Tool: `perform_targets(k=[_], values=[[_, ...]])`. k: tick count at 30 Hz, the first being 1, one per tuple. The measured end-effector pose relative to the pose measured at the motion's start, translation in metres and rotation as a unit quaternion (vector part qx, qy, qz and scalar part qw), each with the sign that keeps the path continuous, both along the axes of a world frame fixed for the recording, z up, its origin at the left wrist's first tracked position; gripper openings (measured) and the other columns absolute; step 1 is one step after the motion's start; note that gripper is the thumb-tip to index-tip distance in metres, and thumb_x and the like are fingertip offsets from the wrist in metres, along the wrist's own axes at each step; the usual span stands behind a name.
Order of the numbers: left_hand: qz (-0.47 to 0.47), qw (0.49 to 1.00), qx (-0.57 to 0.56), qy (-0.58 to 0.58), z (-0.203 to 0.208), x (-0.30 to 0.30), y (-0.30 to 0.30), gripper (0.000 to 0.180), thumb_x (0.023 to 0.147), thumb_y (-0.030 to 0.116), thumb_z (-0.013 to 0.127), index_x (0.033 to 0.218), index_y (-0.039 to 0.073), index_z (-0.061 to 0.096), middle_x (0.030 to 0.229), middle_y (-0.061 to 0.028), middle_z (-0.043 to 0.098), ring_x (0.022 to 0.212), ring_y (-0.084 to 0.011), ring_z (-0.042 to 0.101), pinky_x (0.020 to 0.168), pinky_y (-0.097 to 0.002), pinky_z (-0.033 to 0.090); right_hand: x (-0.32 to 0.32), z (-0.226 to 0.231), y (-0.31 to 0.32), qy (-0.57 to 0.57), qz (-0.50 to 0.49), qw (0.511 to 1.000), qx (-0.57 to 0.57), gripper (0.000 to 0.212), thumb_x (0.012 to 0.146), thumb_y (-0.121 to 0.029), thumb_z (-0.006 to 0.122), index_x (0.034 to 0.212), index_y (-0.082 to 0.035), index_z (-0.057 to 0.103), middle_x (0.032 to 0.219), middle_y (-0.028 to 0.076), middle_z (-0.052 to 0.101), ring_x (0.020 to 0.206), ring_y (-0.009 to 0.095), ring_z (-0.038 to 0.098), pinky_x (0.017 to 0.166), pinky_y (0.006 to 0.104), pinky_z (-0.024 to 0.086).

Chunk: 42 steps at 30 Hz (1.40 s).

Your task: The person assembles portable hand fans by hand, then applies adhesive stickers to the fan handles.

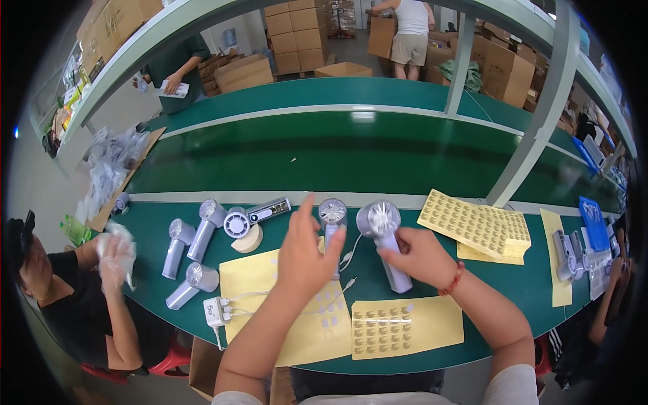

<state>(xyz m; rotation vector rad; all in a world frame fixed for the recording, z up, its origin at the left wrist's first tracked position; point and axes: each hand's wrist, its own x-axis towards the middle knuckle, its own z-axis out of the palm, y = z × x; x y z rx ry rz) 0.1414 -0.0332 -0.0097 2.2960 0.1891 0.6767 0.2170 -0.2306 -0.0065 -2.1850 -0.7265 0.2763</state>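
Observation:
My right hand (426, 258) is closed around the handle of a pale purple handheld fan (379, 221), whose round head points away from me. Raised with its fingers apart, my left hand (302, 253) holds nothing that I can see. Just beyond it lies another handheld fan (332, 212), partly hidden by the fingers. Below my right hand is a yellow sticker sheet (385, 347) with rows of small dark stickers. Under my left forearm lies a larger yellow sheet (297, 344) with a few pale stickers, crossed by white cables.
Several more fans (202, 233) lie at the left, near a round cream-coloured disc (248, 239). A white multi-port charger (217, 312) sits by the yellow sheet. Stacked sticker sheets (472, 223) are at the right. A green conveyor belt (351, 155) runs behind; co-workers sit at both sides.

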Motion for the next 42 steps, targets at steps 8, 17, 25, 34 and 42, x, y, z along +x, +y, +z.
perform_targets(k=[8,17,25,34,42], values=[[0.017,0.979,0.054,0.195,-0.019,0.019,0.006,0.065,0.081,0.036,0.056,0.129,0.0,0.03,0.082,-0.022,0.061,0.077,-0.0377,0.061,0.065,-0.043,0.048,0.034,-0.034,0.042,-0.094,-0.051,0.986,-0.126,0.05,0.078,-0.047,0.054,0.065,0.001,0.062,0.067,0.018,0.061,0.066,0.035,0.059,0.061,0.0396,0.047],[-0.078,0.985,0.15,-0.019,-0.024,-0.006,-0.02,0.055,0.075,0.012,0.059,0.126,0.002,0.04,0.087,-0.0149,0.05,0.071,-0.0296,0.052,0.058,-0.0373,0.044,0.014,-0.018,-0.018,-0.204,-0.1,0.966,-0.121,0.041,0.083,-0.042,0.051,0.069,-0.005,0.059,0.068,0.015,0.059,0.068,0.032,0.059,0.06,0.0403,0.047],[-0.253,0.943,0.163,-0.144,-0.041,0.003,-0.045,0.049,0.067,-0.001,0.063,0.115,0.005,0.054,0.096,-0.0126,0.049,0.077,-0.0236,0.054,0.061,-0.0301,0.047,0.026,-0.001,-0.38,-0.393,-0.642,0.656,-0.055,0.037,0.077,-0.032,0.064,0.099,-0.003,0.057,0.103,0.017,0.054,0.085,0.026,0.056,0.074,0.0331,0.046],[-0.218,0.95,0.156,-0.158,-0.054,0.004,-0.03,0.042,0.066,-0.004,0.062,0.107,0.006,0.058,0.101,-0.0138,0.047,0.08,-0.0241,0.055,0.063,-0.0296,0.049,0.019,-0.054,-0.481,-0.122,-0.542,0.796,-0.238,0.068,0.069,-0.061,0.06,0.114,-0.01,0.057,0.13,0.026,0.037,0.123,0.04,0.034,0.102,0.042,0.028],[-0.175,0.957,0.154,-0.17,-0.055,-0.001,-0.034,0.034,0.068,0.004,0.064,0.101,0.011,0.063,0.082,-0.0074,0.049,0.064,-0.0198,0.051,0.052,-0.0297,0.045,0.009,-0.076,-0.519,-0.207,-0.501,0.769,-0.339,0.074,0.054,-0.043,0.078,0.113,-0.005,0.054,0.129,0.024,0.037,0.116,0.041,0.036,0.096,0.0456,0.032]])
